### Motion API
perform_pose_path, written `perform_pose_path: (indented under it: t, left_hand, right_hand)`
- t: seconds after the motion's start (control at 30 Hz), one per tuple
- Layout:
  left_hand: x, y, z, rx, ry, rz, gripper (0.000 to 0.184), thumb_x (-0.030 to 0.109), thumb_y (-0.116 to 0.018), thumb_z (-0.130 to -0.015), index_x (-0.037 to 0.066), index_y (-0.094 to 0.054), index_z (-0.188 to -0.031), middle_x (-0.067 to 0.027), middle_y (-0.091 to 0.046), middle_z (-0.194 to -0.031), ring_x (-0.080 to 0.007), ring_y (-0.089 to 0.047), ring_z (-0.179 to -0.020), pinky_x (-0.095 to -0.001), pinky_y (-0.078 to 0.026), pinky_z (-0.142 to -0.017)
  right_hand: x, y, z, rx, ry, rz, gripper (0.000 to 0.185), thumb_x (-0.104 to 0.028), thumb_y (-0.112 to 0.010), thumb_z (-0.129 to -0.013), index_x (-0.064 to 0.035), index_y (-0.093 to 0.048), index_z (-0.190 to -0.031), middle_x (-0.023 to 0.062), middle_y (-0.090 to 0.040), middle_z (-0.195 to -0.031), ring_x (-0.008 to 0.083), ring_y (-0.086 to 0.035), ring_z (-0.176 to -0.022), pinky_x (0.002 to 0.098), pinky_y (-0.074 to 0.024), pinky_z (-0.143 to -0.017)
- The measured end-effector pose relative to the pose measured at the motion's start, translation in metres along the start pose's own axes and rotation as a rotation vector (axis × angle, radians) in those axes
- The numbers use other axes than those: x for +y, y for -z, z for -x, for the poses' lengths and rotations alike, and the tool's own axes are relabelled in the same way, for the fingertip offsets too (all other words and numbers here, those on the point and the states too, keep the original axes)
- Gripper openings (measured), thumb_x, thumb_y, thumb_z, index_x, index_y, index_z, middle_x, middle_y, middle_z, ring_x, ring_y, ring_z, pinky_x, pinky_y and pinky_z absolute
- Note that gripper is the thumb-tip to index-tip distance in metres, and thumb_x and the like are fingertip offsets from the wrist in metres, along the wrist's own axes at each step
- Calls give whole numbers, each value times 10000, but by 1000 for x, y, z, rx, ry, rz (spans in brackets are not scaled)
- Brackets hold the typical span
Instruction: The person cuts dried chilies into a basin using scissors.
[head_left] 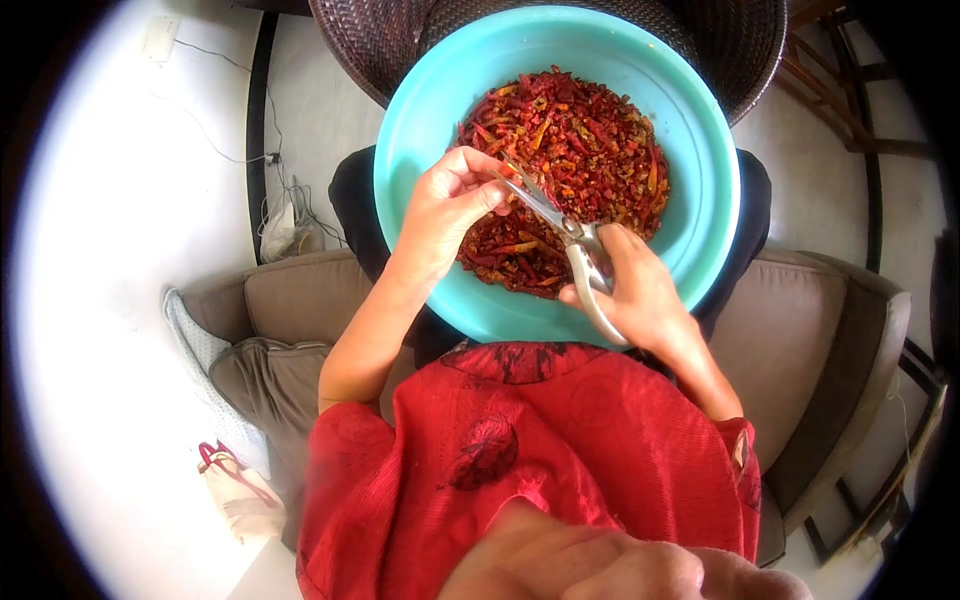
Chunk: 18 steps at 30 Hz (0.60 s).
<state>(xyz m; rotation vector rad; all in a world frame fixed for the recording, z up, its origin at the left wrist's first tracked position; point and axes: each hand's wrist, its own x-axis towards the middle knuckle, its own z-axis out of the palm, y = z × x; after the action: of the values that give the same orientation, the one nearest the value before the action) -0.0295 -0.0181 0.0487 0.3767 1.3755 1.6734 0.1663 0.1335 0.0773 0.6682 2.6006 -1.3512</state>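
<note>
A wide turquoise basin point(695, 200) rests over my lap with a heap of cut dried red chillies point(580, 140) in it. My right hand point(637, 285) is wrapped round the handles of metal scissors point(582, 255), whose blades point up and left above the heap. The blades are slightly apart, with their tips beside the fingers of my left hand point(455, 205). That hand is pinched over the basin's left part, on what looks like a small piece of red chilli point(507, 170), mostly hidden by the fingers.
A dark woven basket point(745, 50) stands behind the basin. Brown sofa cushions point(785, 330) lie on both sides of me. Cables and a plastic bag point(288, 235) are on the floor at left, a cloth bag point(243, 495) lower left, wooden furniture point(825, 95) upper right.
</note>
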Motion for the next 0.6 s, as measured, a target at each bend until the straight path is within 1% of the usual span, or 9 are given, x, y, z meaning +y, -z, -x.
perform_pose_path:
  t: [0.07, 0.1, 0.17, 0.2, 0.27, 0.37, 0.43, 0.57, 0.6]
  left_hand:
    - [1, -1, 0, -6, 10, -10, 133, -4, -612, -895, 17, -588, -1024, -76, -657, -950, -133, -615, -825, -261, -506, -766]
    - [1, -1, -1, -8, 6, -42, 134, 4, -635, -896, 16, -590, -1022, -63, -652, -938, -121, -615, -820, -254, -512, -763]
    - [1, 0, -1, -9, 1, -75, 139, 11, -658, -898, 14, -592, -1020, -49, -648, -926, -109, -615, -815, -248, -518, -760]
    - [1, 1, -1, -13, -3, -92, 146, 6, -661, -895, 15, -593, -1023, -49, -648, -927, -110, -617, -812, -248, -519, -761]
    - [1, 1, 0, -16, -8, -109, 152, 0, -663, -892, 15, -594, -1026, -49, -648, -928, -112, -619, -809, -248, -520, -762]
    - [2, 1, 0, 1, -7, -65, 153, 24, -668, -897, 16, -599, -1034, -50, -649, -925, -118, -622, -800, -250, -521, -758]
    - [6, 2, 0, -20, 113, 62, 163, 54, -672, -903, 15, -603, -1044, -53, -649, -921, -125, -625, -797, -250, -521, -757]
    - [7, 1, 0, -27, 129, 37, 161, 86, -671, -910, 15, -607, -1039, -53, -650, -910, -123, -621, -782, -246, -516, -743]
    - [6, 3, -1, -43, 106, 18, 155, 92, -669, -912, 15, -607, -1031, -49, -648, -896, -118, -616, -772, -244, -512, -735]
  right_hand:
    - [0, -1, 0, 3, -29, -51, 549, -441, -802, -721, -3, -550, -935, 170, -564, -822, 355, -575, -757, 448, -448, -696]
    - [1, -2, 0, 3, -29, -51, 549, -441, -802, -721, -3, -550, -935, 170, -564, -822, 355, -575, -757, 448, -448, -696]
    - [2, -3, 0, -14, -69, -104, 481, -365, -818, -747, 15, -572, -909, 166, -585, -771, 313, -584, -686, 423, -457, -654]
    - [2, -2, 0, -14, -69, -103, 481, -365, -818, -747, 15, -572, -909, 166, -585, -771, 313, -584, -686, 423, -457, -654]
    - [0, -1, 1, 28, -42, -117, 435, -345, -812, -755, 20, -615, -888, 190, -625, -750, 341, -649, -684, 429, -492, -635]
    - [-1, -1, 2, 36, -46, -146, 413, -319, -817, -753, 21, -627, -890, 184, -622, -744, 328, -646, -672, 419, -491, -627]
    - [-1, -1, 2, 40, -39, -143, 412, -320, -816, -754, 22, -628, -889, 186, -622, -738, 327, -644, -663, 417, -491, -623]
    - [-1, 0, 2, 58, -51, -133, 399, -313, -812, -762, 24, -631, -878, 188, -621, -714, 322, -639, -631, 412, -491, -607]
    - [-1, 0, 2, 58, -51, -133, 399, -313, -812, -762, 24, -631, -878, 188, -621, -714, 322, -639, -631, 412, -491, -607]
